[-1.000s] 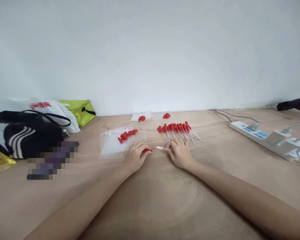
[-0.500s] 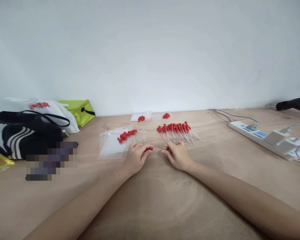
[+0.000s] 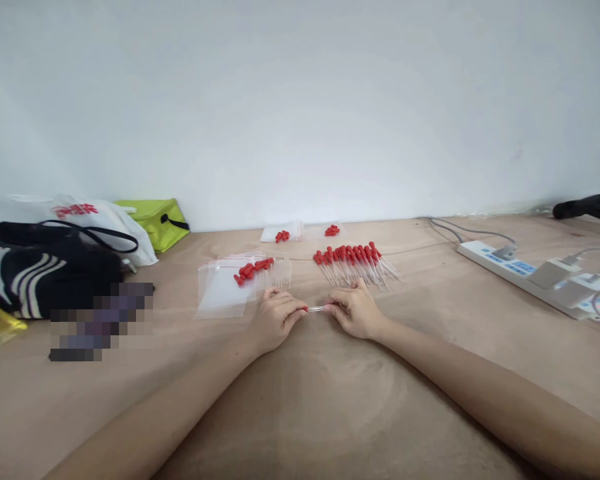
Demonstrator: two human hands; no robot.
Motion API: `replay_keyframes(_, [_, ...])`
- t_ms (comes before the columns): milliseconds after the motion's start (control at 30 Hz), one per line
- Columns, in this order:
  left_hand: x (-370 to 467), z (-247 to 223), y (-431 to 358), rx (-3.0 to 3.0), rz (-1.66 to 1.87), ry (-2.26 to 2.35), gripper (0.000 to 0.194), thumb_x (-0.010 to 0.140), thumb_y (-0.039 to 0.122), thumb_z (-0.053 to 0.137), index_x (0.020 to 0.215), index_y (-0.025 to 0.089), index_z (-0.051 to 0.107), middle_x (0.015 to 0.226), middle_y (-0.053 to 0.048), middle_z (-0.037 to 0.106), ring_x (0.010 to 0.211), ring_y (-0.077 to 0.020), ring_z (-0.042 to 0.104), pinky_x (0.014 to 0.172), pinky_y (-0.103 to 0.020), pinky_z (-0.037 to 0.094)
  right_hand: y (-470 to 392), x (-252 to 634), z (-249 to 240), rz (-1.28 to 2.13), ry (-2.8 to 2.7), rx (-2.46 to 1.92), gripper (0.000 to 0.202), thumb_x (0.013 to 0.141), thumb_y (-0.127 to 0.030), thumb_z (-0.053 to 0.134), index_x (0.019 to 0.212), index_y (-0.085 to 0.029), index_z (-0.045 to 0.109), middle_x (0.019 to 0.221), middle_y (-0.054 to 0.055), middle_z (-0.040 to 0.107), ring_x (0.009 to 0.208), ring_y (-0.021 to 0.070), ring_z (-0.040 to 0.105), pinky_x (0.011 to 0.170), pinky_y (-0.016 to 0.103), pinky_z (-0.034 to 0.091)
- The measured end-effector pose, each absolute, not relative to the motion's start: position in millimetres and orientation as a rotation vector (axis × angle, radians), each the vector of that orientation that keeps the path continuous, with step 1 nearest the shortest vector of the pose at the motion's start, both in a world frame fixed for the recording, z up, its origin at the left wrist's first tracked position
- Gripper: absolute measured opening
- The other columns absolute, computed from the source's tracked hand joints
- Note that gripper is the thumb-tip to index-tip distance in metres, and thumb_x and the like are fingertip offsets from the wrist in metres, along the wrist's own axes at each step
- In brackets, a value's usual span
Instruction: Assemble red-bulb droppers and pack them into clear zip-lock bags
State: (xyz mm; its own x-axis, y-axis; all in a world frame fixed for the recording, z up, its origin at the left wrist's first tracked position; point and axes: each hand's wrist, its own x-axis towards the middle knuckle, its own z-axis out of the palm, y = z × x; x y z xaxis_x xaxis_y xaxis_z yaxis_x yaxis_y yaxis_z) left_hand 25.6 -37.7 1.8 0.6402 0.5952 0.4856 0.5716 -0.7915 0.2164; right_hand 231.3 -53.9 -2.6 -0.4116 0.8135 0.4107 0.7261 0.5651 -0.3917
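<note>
Between my hands is a dropper: a clear thin tube (image 3: 317,309) with a red rubber bulb (image 3: 305,309) at its left end. My left hand (image 3: 279,319) pinches the bulb, hiding most of it. The fingers of my right hand (image 3: 353,311) are closed on the tube, covering its right end. Beyond my right hand lies a row of droppers (image 3: 350,260), red bulbs away from me, tubes pointing towards me. Past my left hand, loose red bulbs (image 3: 253,269) rest on clear zip bags (image 3: 223,293), beside several bare clear tubes (image 3: 281,272).
Two small groups of red bulbs (image 3: 282,236) lie on bags near the wall. A white power strip (image 3: 500,263) with chargers and cables sits right. To the left are a black bag (image 3: 65,280), a white plastic bag (image 3: 125,233) and a lime-green bag (image 3: 155,223).
The right fingers have shifted slightly along the tube, and more of its clear, wider part shows between the hands. Less of the red bulb is visible at my left fingers.
</note>
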Motion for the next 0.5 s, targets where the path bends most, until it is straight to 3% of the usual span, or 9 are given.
replay_keyframes(500, [28, 5, -42, 2.824, 0.857, 0.919, 0.016, 0.083, 0.025, 0.043, 0.08, 0.018, 0.058, 0.07, -0.001, 0.065, 0.068, -0.014, 0.058, 0.084, -0.036, 0.029, -61, 220, -7, 0.087, -2.223, -1.194, 0.025, 0.085, -0.026, 0.039, 0.071, -0.019, 0.059, 0.063, -0.002, 0.062, 0.059, 0.0098, 0.05, 0.066, 0.027, 0.017])
